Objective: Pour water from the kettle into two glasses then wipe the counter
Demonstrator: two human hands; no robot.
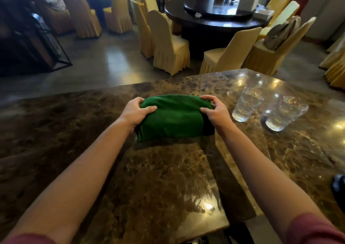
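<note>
Beyond the tabletop lies a dim dining hall: rows of chairs in pale yellow covers and a dark round table with boxes and a clear container on it. Brown marble, glossy with light spots, spreads across everything in front of me, and it carries all that matters for the job.

On it, straight ahead and in the middle, sits the folded green cloth. Its long axis runs left to right across my view, so each end falls to one hand. My left hand grips the left end, fingers curled over the far edge and thumb laid on top; my right hand grips the right end the same way, fingers wrapped over the fold. Both hands are equally placed, neither one nearer than the other.

To the right of the cloth, near my right hand but apart from it, stand the two glasses, close together, clear and ribbed; both look to hold water, so I judge the pouring done and the wiping in hand. I cannot see the kettle for certain; a dark shape at the right edge is too cut off to name.

Any sweep to the right would bring the cloth's right end toward the nearer glass, so that side needs care.
</note>
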